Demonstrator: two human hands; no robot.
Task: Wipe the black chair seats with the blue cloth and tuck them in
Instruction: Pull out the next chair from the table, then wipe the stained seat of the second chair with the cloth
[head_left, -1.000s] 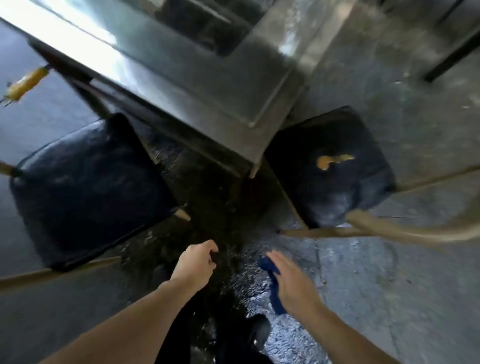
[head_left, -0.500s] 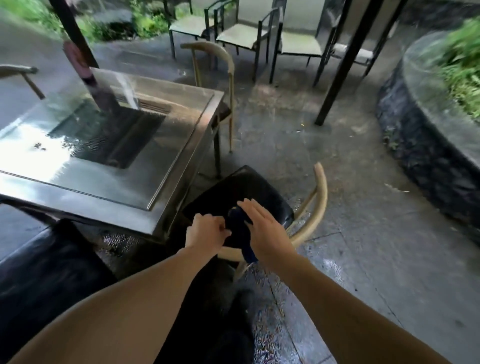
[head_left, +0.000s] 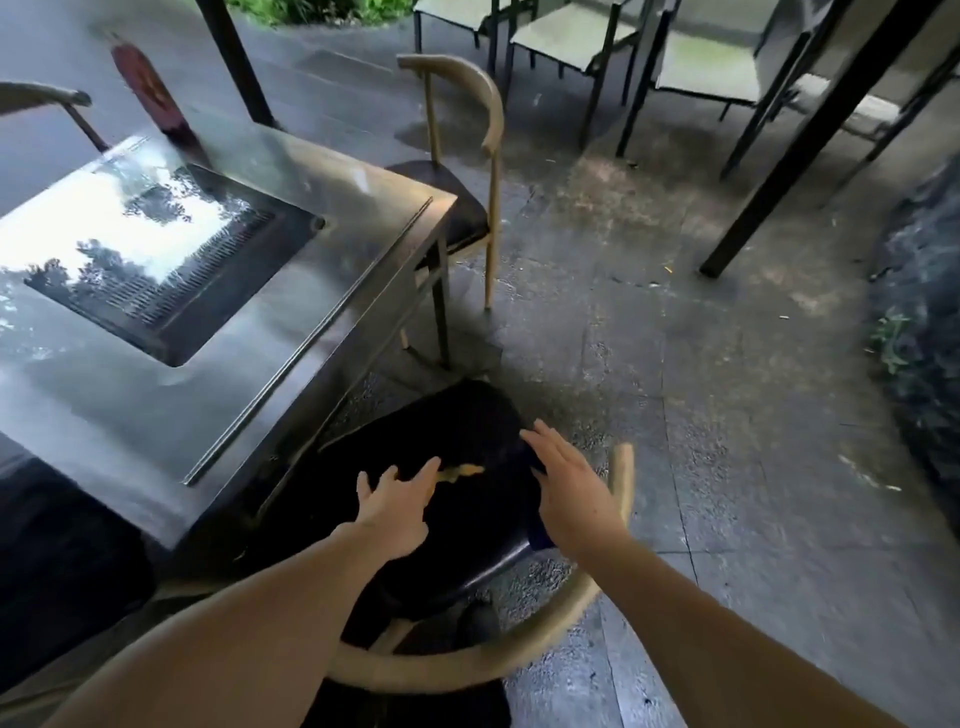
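- The chair seat (head_left: 447, 441) sits at 6 o'clock in view, pulled out from the corner of the metal bench (head_left: 311, 332), its curved wooden backrest (head_left: 467, 670) wrapping round nearest the person.
- Right hand (head_left: 571, 499) lies flat, fingers straight, pressing the blue cloth (head_left: 540, 535) onto the seat's 3 o'clock edge; only a sliver of cloth shows under the palm.
- Left hand (head_left: 395, 504) is spread open over the seat, holding nothing, just beside a yellowish patch (head_left: 462, 472) at the middle; leaf or tear, I can't tell.
- Handling, by my read: the cloth is soft and light, so a flat palm drives it best. The seat looks smooth, padded and slick, possibly wet.
- For tucking in, the backrest is likely the best hold: rigid, rounded and close. The chair looks light enough to slide.
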